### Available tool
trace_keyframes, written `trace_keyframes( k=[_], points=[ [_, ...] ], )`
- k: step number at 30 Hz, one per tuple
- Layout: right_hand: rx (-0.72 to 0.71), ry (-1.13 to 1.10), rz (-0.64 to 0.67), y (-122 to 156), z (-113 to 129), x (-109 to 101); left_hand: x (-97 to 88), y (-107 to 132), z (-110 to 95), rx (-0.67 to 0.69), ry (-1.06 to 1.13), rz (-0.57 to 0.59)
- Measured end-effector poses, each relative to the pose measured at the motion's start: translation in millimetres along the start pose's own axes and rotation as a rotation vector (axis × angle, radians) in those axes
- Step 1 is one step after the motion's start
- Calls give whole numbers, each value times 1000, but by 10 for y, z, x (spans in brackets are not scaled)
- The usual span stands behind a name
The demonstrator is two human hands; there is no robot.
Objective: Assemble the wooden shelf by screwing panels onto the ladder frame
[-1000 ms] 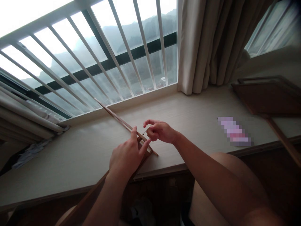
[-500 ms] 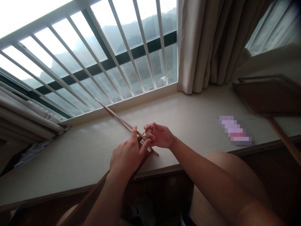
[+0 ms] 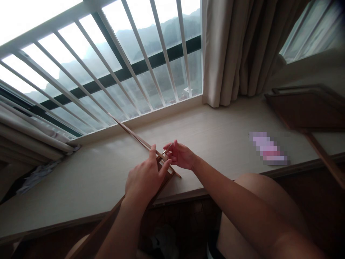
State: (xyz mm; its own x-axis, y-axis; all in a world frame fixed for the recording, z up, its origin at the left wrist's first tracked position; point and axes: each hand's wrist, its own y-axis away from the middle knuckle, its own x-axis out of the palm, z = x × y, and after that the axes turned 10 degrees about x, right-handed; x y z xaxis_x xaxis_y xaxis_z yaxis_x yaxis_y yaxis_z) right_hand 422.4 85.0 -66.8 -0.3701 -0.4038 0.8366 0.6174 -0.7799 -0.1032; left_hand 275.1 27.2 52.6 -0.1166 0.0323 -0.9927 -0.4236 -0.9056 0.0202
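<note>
Both hands meet at a brown wooden frame [image 3: 136, 138], which slants over the pale window ledge. My left hand [image 3: 142, 180] is closed on the frame near its close end, with the thumb and index finger spread along a rail. Just right of it, my right hand [image 3: 182, 155] pinches a small bent metal hex key [image 3: 168, 147]. The key's lower end meets the frame's rail beside my left fingertips; whether it sits in a screw is too small to tell. Part of the frame is hidden under my left hand and forearm.
The ledge [image 3: 81, 180] runs below a window with white bars [image 3: 145, 54]. Curtains [image 3: 223, 54] hang at both sides. A blurred-out pink and purple item [image 3: 269, 148] lies on the right, near dark wooden panels [image 3: 304, 111]. My knees are below the ledge edge.
My right fingers and the hex key have turned slightly, with the fingers now more extended. My left hand and the frame have barely moved.
</note>
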Motion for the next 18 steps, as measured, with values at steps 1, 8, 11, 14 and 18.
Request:
trace_keyframes(
  k=[1, 8, 11, 14, 18],
  points=[
    [-26, 36, -52, -12, 7, 14, 4, -1, 4, 2, -3, 0],
    [-240, 424, -393, -45, 123, 211, 6, -8, -2, -2, -3, 8],
    [-278, 452, -387, -34, 136, 231, -7, -3, -22, -12, 1, 14],
    [-256, 394, -314, -24, 125, 194, -26, 3, -39, -17, 2, 13],
    [-186, 376, -218, 12, 178, 161, -45, 8, -51, -17, 6, 19]
  ],
)
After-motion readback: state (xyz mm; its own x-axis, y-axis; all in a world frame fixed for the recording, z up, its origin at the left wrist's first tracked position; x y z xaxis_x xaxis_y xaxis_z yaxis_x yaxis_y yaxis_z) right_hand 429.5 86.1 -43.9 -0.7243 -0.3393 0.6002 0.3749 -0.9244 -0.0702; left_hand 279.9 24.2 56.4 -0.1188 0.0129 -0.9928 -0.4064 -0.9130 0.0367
